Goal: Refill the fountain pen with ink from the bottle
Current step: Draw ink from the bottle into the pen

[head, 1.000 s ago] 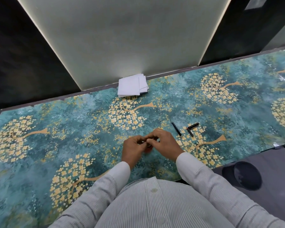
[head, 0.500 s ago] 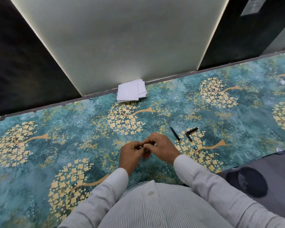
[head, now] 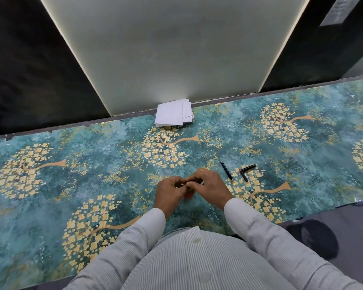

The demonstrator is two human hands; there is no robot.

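My left hand [head: 170,192] and my right hand [head: 210,186] meet just above the middle of the table, fingertips pinched together around a small dark object [head: 189,190]. The fingers hide most of it, so I cannot tell what it is. To the right of my hands three black pen parts lie apart on the cloth: a long thin barrel [head: 226,170], a shorter piece with a silver tip [head: 249,167] and a short dark piece [head: 243,176]. No ink bottle shows in the open.
The table carries a teal cloth [head: 92,164] printed with golden trees. A stack of folded white paper [head: 173,115] lies at the far edge against a pale wall panel. The table's near right edge drops to a grey floor with a dark round object [head: 314,237].
Both hands have stayed together in the same spot, with only small finger shifts around the dark object. The pen parts have not moved.
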